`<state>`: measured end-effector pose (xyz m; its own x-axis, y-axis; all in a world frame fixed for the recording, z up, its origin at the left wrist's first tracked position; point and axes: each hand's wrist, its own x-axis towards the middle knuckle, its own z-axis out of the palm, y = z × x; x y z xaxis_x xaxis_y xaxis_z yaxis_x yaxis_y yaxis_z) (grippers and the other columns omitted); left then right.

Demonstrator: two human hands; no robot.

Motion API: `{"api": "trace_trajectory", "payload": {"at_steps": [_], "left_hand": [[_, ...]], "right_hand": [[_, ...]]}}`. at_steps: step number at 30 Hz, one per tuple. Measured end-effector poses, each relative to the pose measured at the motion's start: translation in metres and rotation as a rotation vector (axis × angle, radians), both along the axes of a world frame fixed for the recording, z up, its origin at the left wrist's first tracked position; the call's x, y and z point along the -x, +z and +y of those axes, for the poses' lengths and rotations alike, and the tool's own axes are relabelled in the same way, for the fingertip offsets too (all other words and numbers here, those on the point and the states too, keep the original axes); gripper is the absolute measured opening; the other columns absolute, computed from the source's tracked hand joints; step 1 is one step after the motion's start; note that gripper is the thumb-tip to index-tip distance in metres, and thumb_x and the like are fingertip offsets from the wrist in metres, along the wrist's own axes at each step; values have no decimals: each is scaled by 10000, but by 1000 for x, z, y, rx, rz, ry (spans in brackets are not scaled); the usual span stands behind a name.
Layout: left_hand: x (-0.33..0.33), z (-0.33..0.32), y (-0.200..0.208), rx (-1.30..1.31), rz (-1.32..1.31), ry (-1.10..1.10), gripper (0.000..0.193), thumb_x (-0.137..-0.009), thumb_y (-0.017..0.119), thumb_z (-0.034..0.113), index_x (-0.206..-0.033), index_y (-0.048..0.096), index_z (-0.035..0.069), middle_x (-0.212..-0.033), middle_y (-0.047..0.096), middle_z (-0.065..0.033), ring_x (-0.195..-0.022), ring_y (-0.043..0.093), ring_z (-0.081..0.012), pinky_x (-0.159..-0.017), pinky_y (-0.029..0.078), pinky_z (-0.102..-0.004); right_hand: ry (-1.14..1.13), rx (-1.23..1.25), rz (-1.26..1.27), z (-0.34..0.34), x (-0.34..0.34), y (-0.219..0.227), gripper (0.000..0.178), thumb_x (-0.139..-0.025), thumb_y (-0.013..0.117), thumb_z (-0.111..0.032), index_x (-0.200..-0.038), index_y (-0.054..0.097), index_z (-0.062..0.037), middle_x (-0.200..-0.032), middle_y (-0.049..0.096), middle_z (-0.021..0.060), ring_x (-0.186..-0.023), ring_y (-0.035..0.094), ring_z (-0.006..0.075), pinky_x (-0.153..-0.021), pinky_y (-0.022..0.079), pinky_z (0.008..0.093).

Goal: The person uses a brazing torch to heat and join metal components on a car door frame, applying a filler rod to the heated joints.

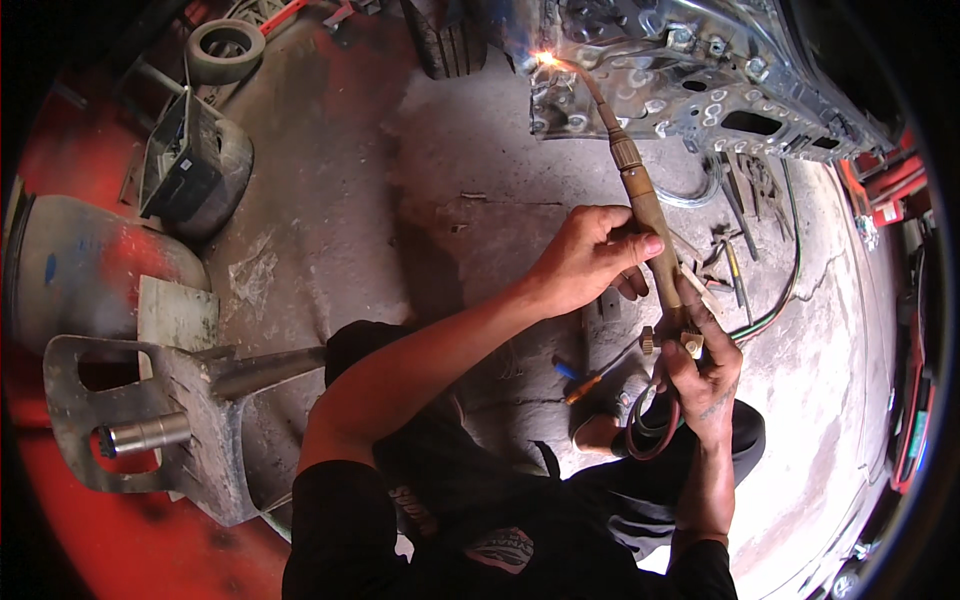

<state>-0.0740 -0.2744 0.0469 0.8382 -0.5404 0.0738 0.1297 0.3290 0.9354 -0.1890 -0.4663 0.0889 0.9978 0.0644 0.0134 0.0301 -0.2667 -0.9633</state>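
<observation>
The torch (648, 205) slants down-right from the metal panel (622, 108), the left hand (592, 262) nearer that panel, half-closed round the torch's middle, the right hand (708, 375) farther off, curled round its rear

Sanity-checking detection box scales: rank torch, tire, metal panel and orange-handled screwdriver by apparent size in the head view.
Largest to smallest, as pictured:
1. Metal panel, cut off by the picture's top edge
2. Torch
3. Tire
4. Orange-handled screwdriver
</observation>
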Motion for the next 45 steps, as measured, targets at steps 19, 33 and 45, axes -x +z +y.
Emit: {"api": "trace_trajectory", "payload": {"at_steps": [19, 33, 45], "left_hand": [[-1, 0, 0, 2, 12, 1, 300, -1000, 651, 218, -1164, 632, -32, -1026, 699, -98, -773, 706, -177, -656, 607, -300], [-1, 0, 4, 0, 17, 1, 293, -997, 654, 209, -1144, 631, -43, -1015, 692, -95, -775, 700, -172, -649, 608, -300], [-2, 1, 4, 17, 4, -6, 299, -996, 655, 211, -1132, 623, -53, -1002, 685, -111, -771, 699, -183, -632, 611, -310]], "right_hand": [[0, 10, -19, -3, 0, -1, 569, -891, 675, -94, -1438, 538, -17, -928, 667, 53, -772, 608, 117, -723, 502, 255], [-5, 27, 2, -3, -1, 5, 576, -892, 664, -115, -1444, 532, -19, -931, 674, 65, -789, 643, 133, -729, 525, 268], [14, 76, 46, -2, -2, 14, 591, -869, 655, -68, -1447, 536, -43, -925, 686, 72, -820, 660, 141, -763, 535, 287]]}}
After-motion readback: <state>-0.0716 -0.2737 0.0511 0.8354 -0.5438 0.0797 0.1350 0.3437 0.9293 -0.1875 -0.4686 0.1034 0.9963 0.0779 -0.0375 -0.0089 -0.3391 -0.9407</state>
